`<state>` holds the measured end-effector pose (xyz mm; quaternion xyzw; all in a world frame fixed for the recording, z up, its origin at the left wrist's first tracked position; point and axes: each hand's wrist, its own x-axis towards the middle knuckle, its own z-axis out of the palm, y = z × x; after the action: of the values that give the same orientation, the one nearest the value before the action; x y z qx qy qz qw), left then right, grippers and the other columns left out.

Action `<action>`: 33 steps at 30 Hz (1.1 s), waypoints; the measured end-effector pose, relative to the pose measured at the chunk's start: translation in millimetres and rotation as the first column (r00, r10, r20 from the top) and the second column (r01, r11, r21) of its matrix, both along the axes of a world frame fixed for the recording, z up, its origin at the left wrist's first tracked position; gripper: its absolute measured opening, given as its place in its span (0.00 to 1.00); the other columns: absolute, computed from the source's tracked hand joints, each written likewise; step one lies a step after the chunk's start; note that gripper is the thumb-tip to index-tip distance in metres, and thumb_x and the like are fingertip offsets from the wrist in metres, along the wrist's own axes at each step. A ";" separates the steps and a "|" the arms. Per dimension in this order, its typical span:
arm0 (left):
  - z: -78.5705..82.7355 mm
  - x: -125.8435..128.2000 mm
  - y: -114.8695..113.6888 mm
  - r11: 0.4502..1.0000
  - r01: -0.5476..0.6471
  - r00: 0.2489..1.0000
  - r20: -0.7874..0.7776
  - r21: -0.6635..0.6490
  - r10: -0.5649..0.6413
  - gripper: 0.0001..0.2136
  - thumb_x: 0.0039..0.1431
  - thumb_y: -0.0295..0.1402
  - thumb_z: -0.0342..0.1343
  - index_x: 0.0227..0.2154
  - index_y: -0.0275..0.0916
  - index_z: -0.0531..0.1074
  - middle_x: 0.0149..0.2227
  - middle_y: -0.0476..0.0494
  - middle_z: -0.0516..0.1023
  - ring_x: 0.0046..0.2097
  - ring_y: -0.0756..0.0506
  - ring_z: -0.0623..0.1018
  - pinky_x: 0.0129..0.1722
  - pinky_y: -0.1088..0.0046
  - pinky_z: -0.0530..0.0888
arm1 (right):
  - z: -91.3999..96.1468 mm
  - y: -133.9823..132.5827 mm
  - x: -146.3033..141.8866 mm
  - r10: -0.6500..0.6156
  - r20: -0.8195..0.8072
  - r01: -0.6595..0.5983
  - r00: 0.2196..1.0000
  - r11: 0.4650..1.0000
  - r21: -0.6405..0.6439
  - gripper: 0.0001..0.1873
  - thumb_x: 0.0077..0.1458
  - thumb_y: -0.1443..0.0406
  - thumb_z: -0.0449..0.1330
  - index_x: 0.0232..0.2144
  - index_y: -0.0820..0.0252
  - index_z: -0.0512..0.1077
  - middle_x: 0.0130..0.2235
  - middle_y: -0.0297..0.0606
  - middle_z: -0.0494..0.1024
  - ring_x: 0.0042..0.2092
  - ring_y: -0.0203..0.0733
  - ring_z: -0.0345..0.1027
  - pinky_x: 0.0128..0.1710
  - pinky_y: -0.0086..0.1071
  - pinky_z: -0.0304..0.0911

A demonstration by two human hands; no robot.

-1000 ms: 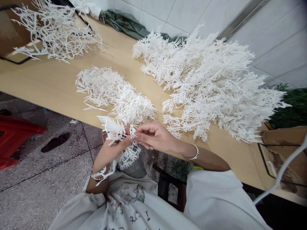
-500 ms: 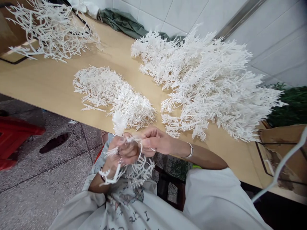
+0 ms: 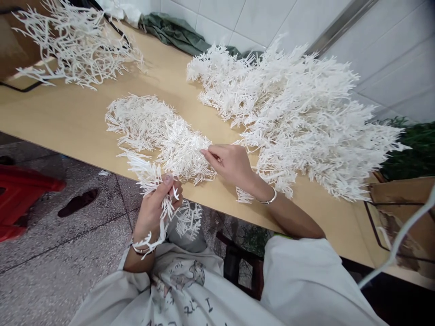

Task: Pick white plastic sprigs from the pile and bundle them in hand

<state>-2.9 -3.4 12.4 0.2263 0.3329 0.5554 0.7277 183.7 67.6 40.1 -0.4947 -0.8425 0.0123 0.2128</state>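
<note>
Down at the near edge, the left hand (image 3: 152, 206) is closed around a white plastic sprig (image 3: 149, 174), thumb pressed on the stem, its feathery tips fanning up and left over the edge of the worktop (image 3: 68, 117) while more white branches hang below the fist over the lap. A white band sits at that wrist. Just beyond, the right hand (image 3: 231, 163) is stretched out over the wood, bracelet (image 3: 268, 199) on the wrist, fingers (image 3: 209, 154) pinching together at the right edge of the small pile of sprigs (image 3: 163, 136); it's touching the pile, and whether a single piece is actually caught between the fingertips I can't tell. That small pile lies flat in the middle of the worktop, spread toward the left. To the right of the hand and running back toward the tiled wall (image 3: 258, 18) sits the big heap of white sprigs (image 3: 299, 113), far taller and bushier, just beside the wrist. Off at the far left, well apart, a looser cluster of thicker white branches (image 3: 74, 45) lies by a cardboard box (image 3: 13, 45). At the very back a green cloth (image 3: 176, 31) is bunched against the wall. Below left, a red stool (image 3: 23, 194) stands on the speckled floor.
</note>
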 end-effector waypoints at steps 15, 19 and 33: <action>-26.5 12.3 -3.1 0.968 -0.183 0.863 -0.444 0.172 0.242 0.11 0.51 0.42 0.59 0.28 0.39 0.74 0.31 0.46 0.77 0.42 0.45 0.75 0.46 0.71 0.69 | 5.5 -44.7 -27.9 0.283 -0.447 -0.415 0.849 0.880 -0.231 0.13 0.57 0.58 0.57 0.32 0.62 0.63 0.27 0.30 0.63 0.28 0.30 0.56 0.27 0.26 0.54; -36.8 5.2 -3.3 0.974 -0.043 0.835 -0.528 0.220 0.156 0.12 0.51 0.43 0.59 0.22 0.38 0.72 0.25 0.48 0.75 0.38 0.44 0.75 0.47 0.69 0.68 | 10.0 -44.8 -28.2 0.174 -0.574 -0.466 0.800 0.783 -0.412 0.15 0.58 0.56 0.55 0.27 0.61 0.61 0.24 0.28 0.60 0.25 0.28 0.52 0.24 0.24 0.50; -18.2 -8.9 1.9 0.918 0.295 0.760 -0.647 0.264 -0.058 0.16 0.45 0.41 0.62 0.15 0.38 0.64 0.16 0.52 0.66 0.21 0.51 0.64 0.22 0.74 0.64 | 16.8 -44.0 -25.0 0.117 -0.669 -0.639 0.734 0.451 -0.623 0.18 0.59 0.56 0.54 0.25 0.63 0.63 0.23 0.26 0.56 0.24 0.27 0.47 0.23 0.25 0.45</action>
<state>-11.8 -1.6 -5.7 0.5546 0.4284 0.4258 0.5723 158.6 23.6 56.9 -0.2964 -0.7292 0.5925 0.1716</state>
